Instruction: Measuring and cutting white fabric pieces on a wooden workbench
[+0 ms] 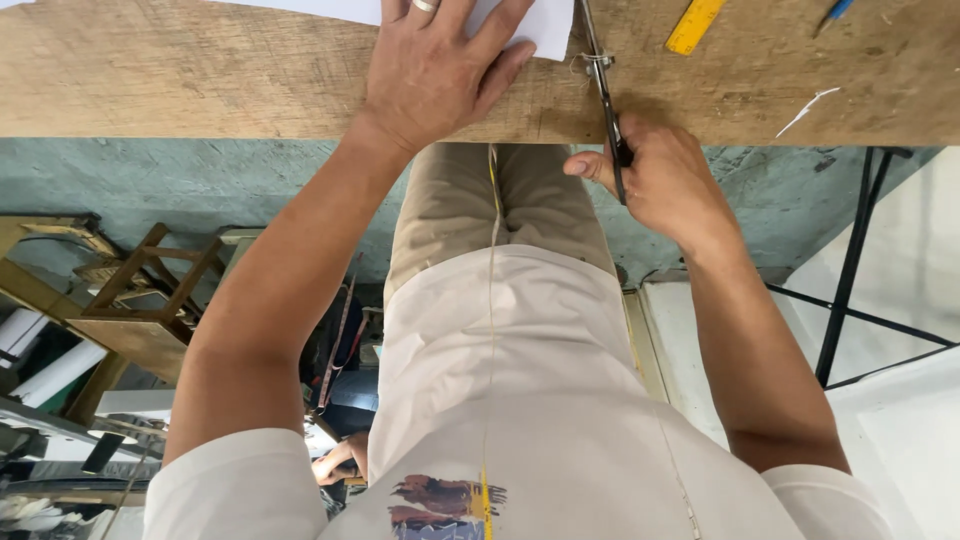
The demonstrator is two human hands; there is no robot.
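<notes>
White paper [545, 25] lay thin and floppy under my flat, open left hand [435, 75].
At three o'clock, my right hand [660, 180] clenched scissors [603, 90]; I judged pinning the paper near the blades best.

Left hand [432, 75] flat on white sheet [545, 25]; right hand [660, 180] closed round scissors [603, 95].

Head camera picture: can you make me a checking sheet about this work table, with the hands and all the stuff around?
Surface: worn wooden tabletop, scratched.
Job's things: white paper flat on the wood; dark scissors beside its right edge.
Clutter: yellow ruler, blue pen, white scrap.
Grippers: left hand presses flat on the paper; right hand grips the scissors' handles.
Cables: nothing seen.
Surroundings: wooden chair frame at left, black metal stand at right, below table level.
</notes>
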